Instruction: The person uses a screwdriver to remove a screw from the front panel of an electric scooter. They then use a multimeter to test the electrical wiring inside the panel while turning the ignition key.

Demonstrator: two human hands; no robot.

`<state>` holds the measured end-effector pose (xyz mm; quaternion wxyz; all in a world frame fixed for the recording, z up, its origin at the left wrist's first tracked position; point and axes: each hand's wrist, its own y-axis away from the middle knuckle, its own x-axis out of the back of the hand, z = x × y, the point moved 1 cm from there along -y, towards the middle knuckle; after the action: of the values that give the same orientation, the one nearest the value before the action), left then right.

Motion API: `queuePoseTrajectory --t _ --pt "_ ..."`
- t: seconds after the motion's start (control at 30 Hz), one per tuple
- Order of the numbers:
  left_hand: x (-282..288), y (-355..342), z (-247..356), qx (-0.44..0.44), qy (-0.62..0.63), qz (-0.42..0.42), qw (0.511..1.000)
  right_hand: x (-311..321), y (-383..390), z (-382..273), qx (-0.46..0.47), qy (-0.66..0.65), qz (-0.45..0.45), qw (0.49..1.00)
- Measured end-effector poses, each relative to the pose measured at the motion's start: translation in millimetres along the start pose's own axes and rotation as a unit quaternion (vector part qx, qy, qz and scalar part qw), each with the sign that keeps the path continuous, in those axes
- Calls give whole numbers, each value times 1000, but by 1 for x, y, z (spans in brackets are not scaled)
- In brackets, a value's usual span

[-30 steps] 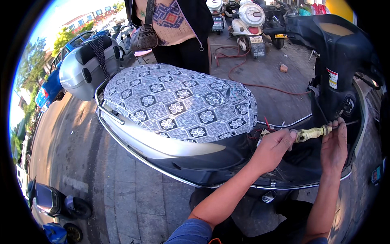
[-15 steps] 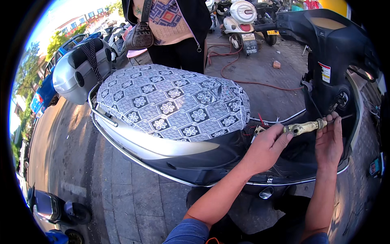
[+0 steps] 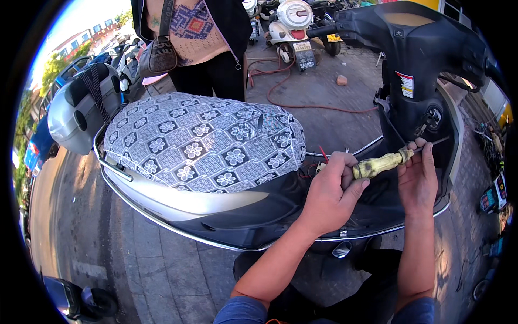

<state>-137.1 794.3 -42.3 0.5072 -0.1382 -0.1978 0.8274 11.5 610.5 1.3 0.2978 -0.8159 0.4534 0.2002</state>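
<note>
My left hand (image 3: 332, 197) is closed round the butt end of a worn pale-yellow screwdriver handle (image 3: 377, 163). My right hand (image 3: 418, 178) pinches the screwdriver by its metal shaft at the front of the handle; the tip points rightward. Both hands are over the black scooter's footwell, beside its front column (image 3: 404, 108) and key switch (image 3: 431, 117). The patterned cloth seat (image 3: 205, 140) lies to their left, and red wires (image 3: 324, 153) show just behind my left hand.
A person (image 3: 189, 48) stands beyond the seat. A silver top box (image 3: 70, 124) is at the scooter's rear. A red hose (image 3: 302, 105) and brick (image 3: 341, 80) lie on the pavement, with parked scooters (image 3: 288, 27) behind. More vehicles line the left.
The view has turned rightward, so the scene sits further left. Both hands stay on the screwdriver; its handle's end now shows turned slightly downward beside my left thumb.
</note>
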Motion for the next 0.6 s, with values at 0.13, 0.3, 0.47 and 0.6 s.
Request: queuePoseTrajectory --t 0.13,0.3,0.47,0.6 --pt "2 -6 -4 48 96 -8 994 -2 0 1 10 12 22 1000" --pt "1 -8 -7 87 110 -49 989 -2 0 2 12 13 10 1000" --pt "3 -2 1 18 -31 23 999 -1 -3 3 -2 15 -21 1000" --pt "7 -9 -6 193 162 -53 966 0 -4 3 4 6 -17 1000"
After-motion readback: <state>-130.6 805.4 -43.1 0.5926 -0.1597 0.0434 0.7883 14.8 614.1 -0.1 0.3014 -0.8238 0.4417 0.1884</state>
